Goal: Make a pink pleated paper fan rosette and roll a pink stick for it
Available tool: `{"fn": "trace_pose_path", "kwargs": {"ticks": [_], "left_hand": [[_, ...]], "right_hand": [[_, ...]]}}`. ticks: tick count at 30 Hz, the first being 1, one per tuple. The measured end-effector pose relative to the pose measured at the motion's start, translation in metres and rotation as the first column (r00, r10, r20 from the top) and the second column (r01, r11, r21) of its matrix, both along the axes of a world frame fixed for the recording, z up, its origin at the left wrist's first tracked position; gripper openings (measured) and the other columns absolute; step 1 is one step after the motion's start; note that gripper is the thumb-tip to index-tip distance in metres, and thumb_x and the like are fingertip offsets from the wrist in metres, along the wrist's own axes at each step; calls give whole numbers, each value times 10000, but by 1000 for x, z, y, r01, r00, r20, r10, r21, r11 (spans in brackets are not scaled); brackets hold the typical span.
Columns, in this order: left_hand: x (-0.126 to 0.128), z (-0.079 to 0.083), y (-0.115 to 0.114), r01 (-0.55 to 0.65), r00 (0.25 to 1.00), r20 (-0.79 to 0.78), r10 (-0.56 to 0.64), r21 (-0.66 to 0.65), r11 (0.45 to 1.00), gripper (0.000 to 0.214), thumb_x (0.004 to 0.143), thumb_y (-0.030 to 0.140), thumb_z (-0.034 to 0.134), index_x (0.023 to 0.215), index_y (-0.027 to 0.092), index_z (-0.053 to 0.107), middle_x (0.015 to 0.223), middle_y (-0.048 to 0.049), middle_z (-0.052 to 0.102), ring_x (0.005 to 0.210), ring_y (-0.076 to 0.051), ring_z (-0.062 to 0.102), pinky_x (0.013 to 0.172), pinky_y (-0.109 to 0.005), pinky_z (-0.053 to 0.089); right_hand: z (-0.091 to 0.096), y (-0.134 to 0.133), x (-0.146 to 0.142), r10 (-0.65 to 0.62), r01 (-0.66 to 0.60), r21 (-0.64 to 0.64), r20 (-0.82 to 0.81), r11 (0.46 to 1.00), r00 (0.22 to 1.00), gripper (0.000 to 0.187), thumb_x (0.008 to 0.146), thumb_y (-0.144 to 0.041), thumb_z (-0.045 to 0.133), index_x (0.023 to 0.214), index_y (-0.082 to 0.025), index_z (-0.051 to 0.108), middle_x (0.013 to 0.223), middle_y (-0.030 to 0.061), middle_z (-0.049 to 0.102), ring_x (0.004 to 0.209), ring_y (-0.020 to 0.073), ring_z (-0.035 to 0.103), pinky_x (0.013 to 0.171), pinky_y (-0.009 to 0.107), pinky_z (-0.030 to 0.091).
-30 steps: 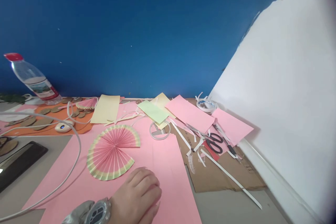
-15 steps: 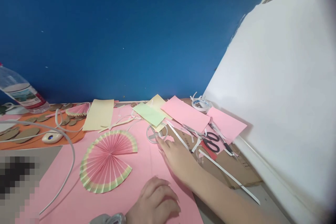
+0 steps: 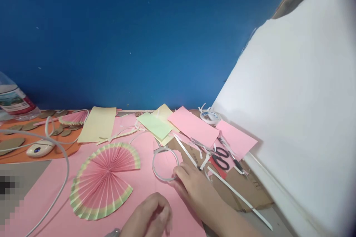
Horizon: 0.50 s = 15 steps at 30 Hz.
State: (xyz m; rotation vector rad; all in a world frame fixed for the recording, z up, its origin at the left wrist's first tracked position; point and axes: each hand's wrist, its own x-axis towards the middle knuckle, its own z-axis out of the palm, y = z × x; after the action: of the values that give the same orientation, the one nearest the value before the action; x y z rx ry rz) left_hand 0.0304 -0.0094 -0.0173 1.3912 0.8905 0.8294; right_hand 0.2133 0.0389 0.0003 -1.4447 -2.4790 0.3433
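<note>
A thin whitish ring point(image 3: 154, 168), which looks like a nearly used-up roll of tape, is tilted up over the pink paper. My right hand point(image 3: 191, 189) pinches its right edge between thumb and fingers. Close by on the left, my left hand point(image 3: 151, 213) hovers low over the large pink sheet point(image 3: 155, 189), its fingers curled in and slightly blurred; nothing shows in them. Left of both hands lies a pleated paper fan point(image 3: 107, 177), pink with a yellow and green rim, spread most of the way round with a gap on its right side.
Scissors point(image 3: 221, 159), a pen point(image 3: 236, 163) and paper strips lie on cardboard point(image 3: 244, 192) at right. Behind are coloured paper sheets point(image 3: 193, 126) and another tape roll point(image 3: 210, 117). At left are a white cable point(image 3: 66, 170), a small white device point(image 3: 40, 149) and a bottle point(image 3: 18, 100).
My right hand has picked up the tape ring from the paper and drawn it nearer. My left hand has shifted left and its fingers have turned inward. The view has swung slightly right.
</note>
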Motion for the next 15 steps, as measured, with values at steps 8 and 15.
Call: {"fn": "trace_pose_path", "kwargs": {"ticks": [8, 15], "left_hand": [[3, 3, 2, -265, 915, 217, 341, -316, 911, 298, 873, 506, 459, 882, 208, 458, 549, 74, 419, 421, -65, 356, 435, -183, 317], [-1, 3, 2, -331, 930, 107, 353, -179, 926, 297, 807, 430, 606, 702, 165, 522, 560, 59, 419, 503, -66, 396, 498, -164, 371]], "right_hand": [[2, -10, 5, 329, -249, 383, -162, 890, 930, 146, 893, -99, 410, 848, -197, 508, 704, 5, 515, 636, 141, 431, 618, 261, 337], [10, -15, 3, 261, -246, 88, -282, 965, 923, 163, 890, -340, 505, 934, -187, 540, 792, 34, 562, 730, 180, 482, 681, 300, 367]]}}
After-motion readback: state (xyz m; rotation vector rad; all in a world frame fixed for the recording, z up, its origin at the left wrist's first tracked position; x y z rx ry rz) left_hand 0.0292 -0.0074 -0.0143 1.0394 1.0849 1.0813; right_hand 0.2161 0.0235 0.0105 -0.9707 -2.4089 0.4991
